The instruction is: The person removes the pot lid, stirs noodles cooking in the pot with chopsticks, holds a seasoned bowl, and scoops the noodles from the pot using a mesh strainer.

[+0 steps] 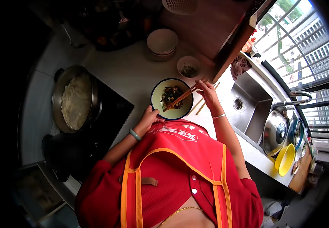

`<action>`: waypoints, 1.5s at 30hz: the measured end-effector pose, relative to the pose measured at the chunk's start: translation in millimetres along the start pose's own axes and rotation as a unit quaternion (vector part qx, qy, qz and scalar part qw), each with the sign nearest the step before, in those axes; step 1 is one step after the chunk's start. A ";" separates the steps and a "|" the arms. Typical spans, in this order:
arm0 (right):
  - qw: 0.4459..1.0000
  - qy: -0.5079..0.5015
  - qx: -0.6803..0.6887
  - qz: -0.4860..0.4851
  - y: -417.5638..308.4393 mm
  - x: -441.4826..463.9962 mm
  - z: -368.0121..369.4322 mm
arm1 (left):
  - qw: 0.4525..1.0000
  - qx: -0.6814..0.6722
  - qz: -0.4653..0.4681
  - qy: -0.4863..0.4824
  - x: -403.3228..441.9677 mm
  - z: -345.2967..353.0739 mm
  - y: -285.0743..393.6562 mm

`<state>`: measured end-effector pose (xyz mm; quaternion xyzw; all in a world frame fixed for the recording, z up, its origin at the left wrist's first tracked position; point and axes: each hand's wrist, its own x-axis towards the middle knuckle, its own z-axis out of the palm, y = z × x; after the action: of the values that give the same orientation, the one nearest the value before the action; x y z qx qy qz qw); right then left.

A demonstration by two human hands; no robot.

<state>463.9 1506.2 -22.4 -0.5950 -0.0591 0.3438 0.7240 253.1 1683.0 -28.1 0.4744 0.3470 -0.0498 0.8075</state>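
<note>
A blue-rimmed bowl [157, 91] with a pale inside stands on the counter close to my apron. Dark chopped food [171, 95] lies in its middle. My left hand [149, 117] grips the bowl's near left rim, thumb over the edge. In my right hand [209, 94] is a pair of wooden chopsticks [183, 96], fingers closed round their upper part. Their tips reach down into the food. Behind the bowl sits a small bowl [189, 62] with chopped greens. Another pair of chopsticks [201, 107] lies on the counter by my right hand.
Several stacked bowls [162, 41] stand at the back. On the left, a pot [58, 110] full of pale food sits on the black cooktop [115, 110], with a dark pan [63, 152] nearer. To the right are a steel sink [248, 95], a metal lid [274, 133] and a yellow basin [285, 159].
</note>
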 end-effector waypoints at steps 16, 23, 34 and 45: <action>0.977 -0.003 0.206 0.049 42.8 -37.2 -2.7 | 0.990 -0.136 0.035 0.007 43.1 13.1 -20.0; 0.963 -0.021 0.246 0.110 61.4 -30.9 -7.2 | 0.986 -0.161 0.031 0.026 76.2 8.1 -31.4; 0.927 -0.273 -0.197 0.166 39.3 -109.5 -4.1 | 0.976 0.130 -0.054 -0.166 14.9 18.8 -50.3; 0.834 -0.417 -0.317 0.171 32.3 -148.5 -29.1 | 0.921 0.277 -0.072 -0.265 -58.0 20.3 -76.0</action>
<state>352.2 1399.7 -11.8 -0.5927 -0.3590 0.6400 0.3320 188.6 1610.9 -42.2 0.6220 0.1257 -0.3261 0.7007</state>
